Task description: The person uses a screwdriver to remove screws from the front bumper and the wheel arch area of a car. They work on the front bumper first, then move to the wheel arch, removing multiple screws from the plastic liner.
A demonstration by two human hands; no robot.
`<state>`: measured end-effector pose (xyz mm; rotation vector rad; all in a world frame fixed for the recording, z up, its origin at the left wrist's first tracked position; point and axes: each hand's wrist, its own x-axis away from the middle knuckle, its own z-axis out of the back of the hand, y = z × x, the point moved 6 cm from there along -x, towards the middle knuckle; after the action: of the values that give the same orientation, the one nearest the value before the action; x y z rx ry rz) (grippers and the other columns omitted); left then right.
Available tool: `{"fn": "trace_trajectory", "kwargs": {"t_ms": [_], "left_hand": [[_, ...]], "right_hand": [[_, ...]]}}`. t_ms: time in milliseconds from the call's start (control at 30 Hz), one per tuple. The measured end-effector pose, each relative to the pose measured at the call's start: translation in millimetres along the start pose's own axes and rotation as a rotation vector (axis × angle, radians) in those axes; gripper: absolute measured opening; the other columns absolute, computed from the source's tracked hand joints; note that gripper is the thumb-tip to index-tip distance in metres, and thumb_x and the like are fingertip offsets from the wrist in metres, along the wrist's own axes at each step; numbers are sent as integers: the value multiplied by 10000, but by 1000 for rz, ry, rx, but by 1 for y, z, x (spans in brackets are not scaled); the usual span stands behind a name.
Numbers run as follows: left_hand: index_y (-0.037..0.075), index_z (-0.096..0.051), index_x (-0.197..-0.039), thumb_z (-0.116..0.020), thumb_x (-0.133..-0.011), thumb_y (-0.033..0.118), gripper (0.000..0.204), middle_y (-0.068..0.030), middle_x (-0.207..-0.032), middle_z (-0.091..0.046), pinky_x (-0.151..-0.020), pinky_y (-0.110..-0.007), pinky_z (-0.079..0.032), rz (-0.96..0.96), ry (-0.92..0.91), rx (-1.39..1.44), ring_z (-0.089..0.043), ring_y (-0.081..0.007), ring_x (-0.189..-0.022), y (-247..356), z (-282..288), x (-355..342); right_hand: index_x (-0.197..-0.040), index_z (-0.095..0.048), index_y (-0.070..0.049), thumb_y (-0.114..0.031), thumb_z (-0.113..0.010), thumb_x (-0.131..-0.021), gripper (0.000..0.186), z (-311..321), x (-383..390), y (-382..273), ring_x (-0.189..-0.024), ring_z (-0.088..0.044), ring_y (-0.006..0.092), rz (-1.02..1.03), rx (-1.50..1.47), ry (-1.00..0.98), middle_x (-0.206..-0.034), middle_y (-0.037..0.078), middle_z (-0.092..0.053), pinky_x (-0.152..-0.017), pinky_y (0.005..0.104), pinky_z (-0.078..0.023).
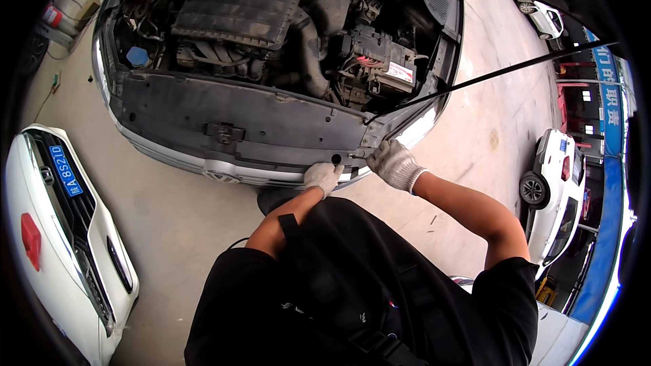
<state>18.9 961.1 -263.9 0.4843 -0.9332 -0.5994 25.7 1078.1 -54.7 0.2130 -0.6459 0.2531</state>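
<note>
Car repair yard: open engine bay, propped hood rod, detached white bumper, parked cars on concrete.

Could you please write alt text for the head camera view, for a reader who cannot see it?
A person leans over a car's open engine bay, both gloved hands at the front panel: the left hand rests on its lower edge, the right hand by the base of the hood prop rod. A white car is parked to the left.

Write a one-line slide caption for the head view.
Gloved left hand and right hand work at the front panel of an open engine bay, hood held by a prop rod.
</note>
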Motion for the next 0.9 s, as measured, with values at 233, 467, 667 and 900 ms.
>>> {"fn": "trace_trajectory", "kwargs": {"t_ms": [233, 467, 667, 900], "left_hand": [[67, -753, -922, -421, -981, 511, 557, -182, -923, -720, -781, -522, -530, -32, -24, -10, -691, -381, -889, -4, -4, 0], [55, -744, -907, -418, -984, 498, 556, -185, -914, -716, -783, -517, -520, -70, -79, -19, -687, -380, -882, 1, 1, 0], [31, -744, -883, -406, -980, 505, 591, -195, -881, -711, -785, -516, -524, -73, -71, -29, -688, -387, -855, 0, -1, -2], [31, -746, -890, -402, -983, 498, 587, -213, -907, -705, -794, -516, -524, -64, -85, -44, -685, -398, -885, 2, 6, 1]], "right_hand": [[-1098, -617, 1, -351, -553, -930, 395, -35, -3, 27, -894, -687, 357, -513, -603, -122, -932, 222, -696, -802, 460, -523], [-1121, -609, -54, -233, -554, -915, 278, -5, -3, -13, -886, -690, 300, -35, 8, -234, -942, 125, -699, -742, 444, -531], [-1062, -604, -57, -239, -537, -938, 230, -20, 5, 0, -867, -710, 322, -571, -570, -140, -908, 154, -722, -749, 461, -551], [-1045, -683, -17, -195, -533, -925, 262, -24, -11, -17, -929, -705, 355, -433, -334, -358, -987, 166, -726, -803, 430, -559]]}}
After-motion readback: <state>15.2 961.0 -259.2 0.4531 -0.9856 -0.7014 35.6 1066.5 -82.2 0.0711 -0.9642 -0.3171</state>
